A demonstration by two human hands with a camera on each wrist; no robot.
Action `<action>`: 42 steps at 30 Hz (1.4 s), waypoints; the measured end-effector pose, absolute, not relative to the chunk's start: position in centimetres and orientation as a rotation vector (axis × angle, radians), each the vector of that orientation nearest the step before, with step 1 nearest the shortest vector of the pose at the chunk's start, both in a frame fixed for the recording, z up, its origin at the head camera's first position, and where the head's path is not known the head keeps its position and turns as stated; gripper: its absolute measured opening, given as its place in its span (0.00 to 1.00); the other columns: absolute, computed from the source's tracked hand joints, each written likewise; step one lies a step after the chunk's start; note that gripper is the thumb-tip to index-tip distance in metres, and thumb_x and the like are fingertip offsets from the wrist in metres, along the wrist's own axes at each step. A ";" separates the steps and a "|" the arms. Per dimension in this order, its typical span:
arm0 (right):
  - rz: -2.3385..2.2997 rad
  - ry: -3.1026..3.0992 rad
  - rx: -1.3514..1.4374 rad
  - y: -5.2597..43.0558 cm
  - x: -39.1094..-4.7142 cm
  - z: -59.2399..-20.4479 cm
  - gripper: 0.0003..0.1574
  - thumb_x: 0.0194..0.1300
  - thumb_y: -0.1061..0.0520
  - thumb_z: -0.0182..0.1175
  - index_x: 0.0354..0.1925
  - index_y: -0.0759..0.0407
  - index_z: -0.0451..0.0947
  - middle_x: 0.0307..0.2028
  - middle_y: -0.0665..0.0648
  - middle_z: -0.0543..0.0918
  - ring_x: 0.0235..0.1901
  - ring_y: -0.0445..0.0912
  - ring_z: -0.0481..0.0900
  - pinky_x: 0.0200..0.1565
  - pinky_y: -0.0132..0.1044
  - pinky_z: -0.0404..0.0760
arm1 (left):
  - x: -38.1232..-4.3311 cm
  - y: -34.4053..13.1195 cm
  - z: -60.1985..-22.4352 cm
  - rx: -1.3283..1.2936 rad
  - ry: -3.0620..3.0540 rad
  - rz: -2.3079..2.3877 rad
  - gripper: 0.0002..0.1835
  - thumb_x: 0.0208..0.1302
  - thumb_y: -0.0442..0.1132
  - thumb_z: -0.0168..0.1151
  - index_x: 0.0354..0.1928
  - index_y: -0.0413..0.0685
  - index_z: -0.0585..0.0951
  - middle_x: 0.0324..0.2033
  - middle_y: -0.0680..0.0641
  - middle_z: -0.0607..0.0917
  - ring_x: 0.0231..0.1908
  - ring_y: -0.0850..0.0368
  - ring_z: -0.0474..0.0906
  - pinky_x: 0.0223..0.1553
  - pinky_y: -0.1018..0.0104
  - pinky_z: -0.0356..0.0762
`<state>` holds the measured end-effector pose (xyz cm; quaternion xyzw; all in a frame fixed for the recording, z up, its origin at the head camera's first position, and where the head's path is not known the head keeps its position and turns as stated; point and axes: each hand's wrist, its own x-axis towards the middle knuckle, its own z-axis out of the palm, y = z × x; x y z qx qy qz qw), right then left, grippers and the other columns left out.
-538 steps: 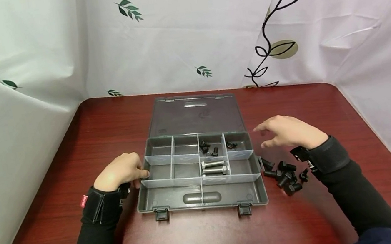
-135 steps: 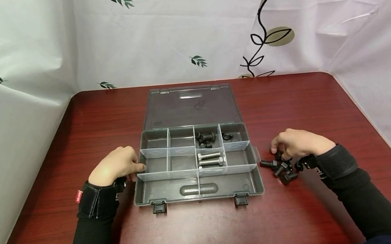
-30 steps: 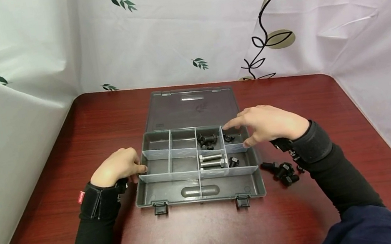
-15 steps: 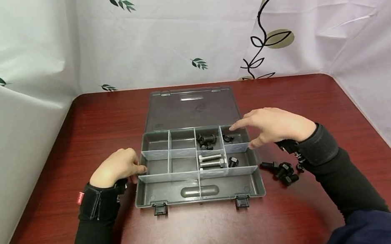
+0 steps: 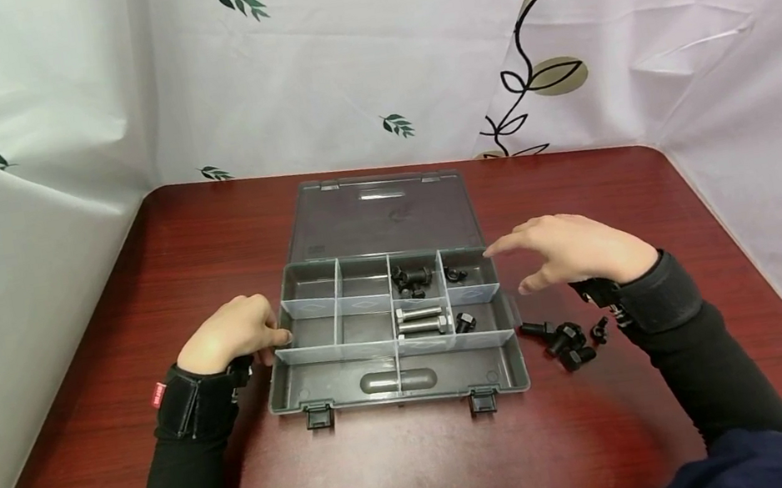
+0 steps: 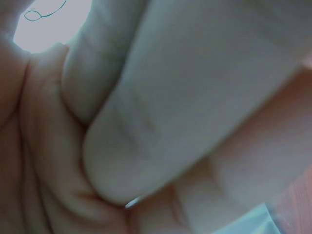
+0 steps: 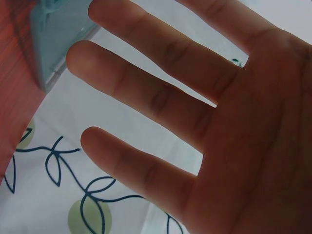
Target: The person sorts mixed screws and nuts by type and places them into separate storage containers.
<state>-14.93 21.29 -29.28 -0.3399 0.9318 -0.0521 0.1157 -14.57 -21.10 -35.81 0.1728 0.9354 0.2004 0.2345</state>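
Observation:
A grey compartment box (image 5: 335, 377) lies on the table with its lid (image 5: 387, 215) folded back. My left hand (image 5: 233, 335) grips its left wall, thumb over the rim and fingers curled in the left wrist view. My right hand (image 5: 577, 250) hovers just past the box's right side, holding nothing; its fingers are spread in the right wrist view. Black bolts (image 5: 413, 277) lie in the third back compartment, with small black wing-shaped pieces (image 5: 454, 274) to their right. Two silver bolts (image 5: 422, 325) fill a middle compartment, and a black bolt (image 5: 465, 322) sits beside them.
Several black bolts (image 5: 565, 340) are piled on the table right of the box, with a small black wing-shaped piece (image 5: 599, 330) beside them. Two latches (image 5: 483, 402) stick out at the box's front. A white patterned curtain (image 5: 321, 77) surrounds the table (image 5: 396, 479).
Since a second ago my right hand has moved right, off the box. Compared with earlier, a black bolt has appeared beside the silver ones, and the back compartment holds more. The left hand stays.

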 end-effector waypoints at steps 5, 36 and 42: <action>-0.179 2.727 -0.929 22.4 -14.7 -29.8 0.37 0.48 0.51 0.69 0.59 0.48 0.73 0.53 0.55 0.78 0.52 0.55 0.75 0.50 0.53 0.70 | -14.6 -21.1 -35.9 0.479 2.573 0.544 0.13 0.58 0.42 0.60 0.18 0.49 0.81 0.11 0.55 0.78 0.16 0.58 0.77 0.27 0.64 0.73; -0.327 2.646 -0.715 26.8 -13.1 -32.9 0.36 0.48 0.54 0.68 0.57 0.55 0.74 0.49 0.58 0.80 0.41 0.50 0.78 0.37 0.44 0.74 | -14.6 -21.0 -35.7 0.479 2.576 0.528 0.14 0.58 0.42 0.60 0.16 0.49 0.80 0.11 0.54 0.78 0.16 0.58 0.77 0.26 0.63 0.73; -0.339 2.621 -0.691 27.0 -13.0 -33.4 0.35 0.48 0.55 0.67 0.57 0.55 0.74 0.50 0.58 0.80 0.43 0.52 0.78 0.35 0.43 0.74 | -14.6 -21.0 -35.8 0.481 2.579 0.524 0.13 0.58 0.42 0.60 0.16 0.49 0.80 0.11 0.54 0.78 0.16 0.58 0.77 0.26 0.63 0.73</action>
